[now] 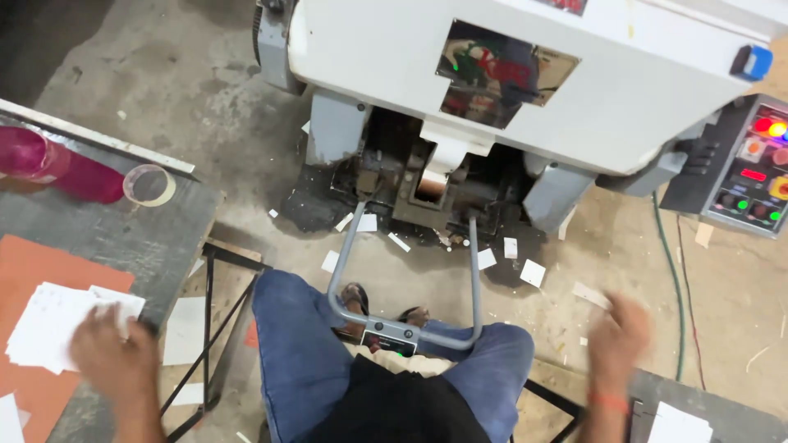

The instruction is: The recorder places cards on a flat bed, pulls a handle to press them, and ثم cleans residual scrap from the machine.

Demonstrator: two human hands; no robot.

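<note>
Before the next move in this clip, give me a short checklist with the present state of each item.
1. Left hand on the white paper stack: ok.
2. Right hand holding anything: cannot tell, blurred.
3. Feet behind the grey pedal frame: ok.
4. Floor free of scraps: not ok, paper bits are scattered.
5. Control panel lit: ok.

Two hands are seen: left hand (111, 351), right hand (617, 328); one white machine (525, 74), one control panel (751, 168), one pink bottle (61, 168), one paper stack (57, 324), two grey tables (123, 234); scattered floor scraps (532, 272) not countable
</note>
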